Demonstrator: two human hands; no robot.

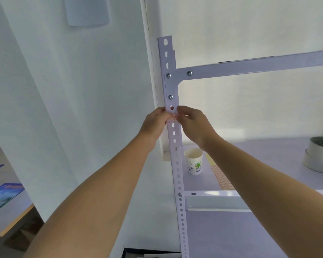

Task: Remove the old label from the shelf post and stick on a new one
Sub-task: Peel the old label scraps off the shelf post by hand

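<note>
A white perforated shelf post (175,146) stands upright in the middle of the view. A small white label with red print (174,116) lies against its front face, a little below the corner bracket. My left hand (155,121) pinches the label's left edge with thumb and fingertips. My right hand (194,123) pinches its right edge from the other side of the post. Whether the label is stuck flat or partly lifted I cannot tell. A sheet of red-printed labels (221,176) lies on the shelf, partly hidden under my right forearm.
A paper cup (194,161) stands on the shelf board (268,164) just right of the post. Two rolls of tape (319,157) are stacked at the far right. A horizontal shelf beam (259,66) runs above. A table with printed cards (4,194) lies at the left.
</note>
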